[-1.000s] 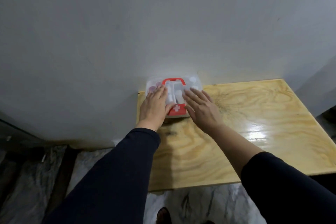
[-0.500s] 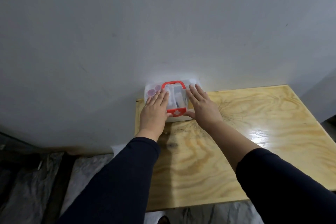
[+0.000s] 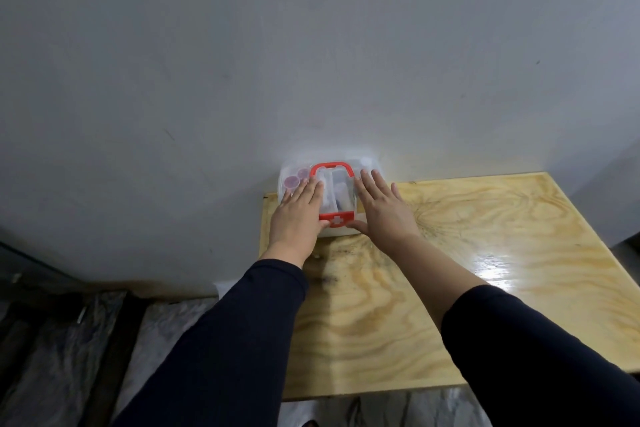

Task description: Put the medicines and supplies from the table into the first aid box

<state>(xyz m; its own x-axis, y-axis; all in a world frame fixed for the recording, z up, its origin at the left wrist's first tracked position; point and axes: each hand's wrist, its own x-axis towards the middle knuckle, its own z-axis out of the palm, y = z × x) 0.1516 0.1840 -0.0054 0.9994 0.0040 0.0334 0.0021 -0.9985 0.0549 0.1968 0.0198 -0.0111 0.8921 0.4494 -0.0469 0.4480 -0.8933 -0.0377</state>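
Observation:
The first aid box (image 3: 332,191) is clear plastic with a red handle and a red latch with a white cross. It stands at the far left corner of the wooden table (image 3: 485,253), against the wall, lid down. Small pink-capped containers (image 3: 294,180) and white supplies show through the lid. My left hand (image 3: 298,215) lies flat on the lid's left side, fingers spread. On the right side of the lid rests my right hand (image 3: 381,211), also flat, its thumb by the latch. Neither hand grips anything.
A grey wall (image 3: 311,45) rises directly behind the box. The table's left edge (image 3: 263,253) drops to a marbled floor (image 3: 104,357) with dark strips. A bright glare patch (image 3: 491,263) lies on the tabletop to the right.
The view has tilted up slightly, so box and hands sit lower in frame. Both hands stay pressed flat on the lid; my right thumb has moved closer to the latch.

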